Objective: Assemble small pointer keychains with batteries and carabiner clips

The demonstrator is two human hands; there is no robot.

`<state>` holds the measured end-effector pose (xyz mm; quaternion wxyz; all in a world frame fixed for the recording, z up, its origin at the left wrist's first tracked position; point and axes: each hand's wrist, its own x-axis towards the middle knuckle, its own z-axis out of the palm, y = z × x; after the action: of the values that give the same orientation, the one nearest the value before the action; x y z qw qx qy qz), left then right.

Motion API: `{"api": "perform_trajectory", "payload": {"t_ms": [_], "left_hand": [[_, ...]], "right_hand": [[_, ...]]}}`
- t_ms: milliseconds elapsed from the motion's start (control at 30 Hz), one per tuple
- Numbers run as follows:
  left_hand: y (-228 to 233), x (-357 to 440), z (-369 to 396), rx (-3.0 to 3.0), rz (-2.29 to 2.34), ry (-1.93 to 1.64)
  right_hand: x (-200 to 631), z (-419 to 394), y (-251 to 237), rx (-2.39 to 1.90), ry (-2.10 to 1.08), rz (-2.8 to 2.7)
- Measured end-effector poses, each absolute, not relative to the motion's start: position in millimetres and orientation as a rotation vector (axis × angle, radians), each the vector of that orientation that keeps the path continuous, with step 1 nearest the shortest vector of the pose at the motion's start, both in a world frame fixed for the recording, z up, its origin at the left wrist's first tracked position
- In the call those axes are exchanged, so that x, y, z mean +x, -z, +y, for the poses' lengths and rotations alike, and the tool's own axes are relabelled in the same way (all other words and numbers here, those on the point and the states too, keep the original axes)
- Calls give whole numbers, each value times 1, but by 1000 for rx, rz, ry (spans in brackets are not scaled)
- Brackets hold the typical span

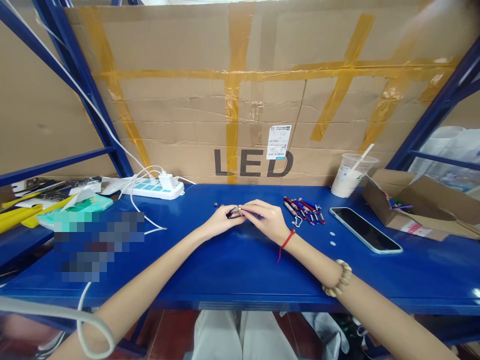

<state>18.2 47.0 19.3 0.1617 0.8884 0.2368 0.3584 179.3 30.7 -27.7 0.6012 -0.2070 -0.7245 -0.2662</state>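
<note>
1. The left hand [220, 220] and the right hand [266, 219] meet fingertip to fingertip over the middle of the blue counter [232, 270], both pinching one small dark keychain light [234, 212] between them; it sits just above the counter surface, too small to make out in detail.
2. A tiny dark part [216, 204] lies on the counter just beyond the left hand.
3. Right of the right hand lies a loose heap of red and blue keychain lights [303, 209] with metal clips, and nearer the front edge two small white discs [332, 238] lie apart from it.
4. A phone [365, 230] lies face up, slanted, beside the discs.
5. Containers: a clear plastic cup [347, 177] with a straw stands at the back, against the cardboard wall [240, 90] – what is in it cannot be told. An open cardboard box [416, 205] sits at the far right, flaps spread, with a few small coloured items just visible inside.
6. To the left at the back, a white power strip [155, 189] carries a charger, its cable [138, 210] looping toward the front edge.
7. Open room: the broad strip of counter between the forearms and in front of them is bare blue – the back is closed by the cardboard, the sides by blue rack posts [88, 85].
</note>
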Motion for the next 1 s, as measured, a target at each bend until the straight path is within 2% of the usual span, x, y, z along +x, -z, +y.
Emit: {"api": "perform_trajectory", "payload": {"t_ms": [467, 733, 1000], "left_hand": [[-17, 19, 44, 2544, 716, -977], [-24, 17, 50, 2297, 820, -1285], [-31, 11, 58, 2200, 928, -1517]], "right_hand": [[179, 32, 29, -566, 657, -1730], [194, 31, 20, -888, 638, -1489], [199, 38, 19, -1033, 592, -1681]]}}
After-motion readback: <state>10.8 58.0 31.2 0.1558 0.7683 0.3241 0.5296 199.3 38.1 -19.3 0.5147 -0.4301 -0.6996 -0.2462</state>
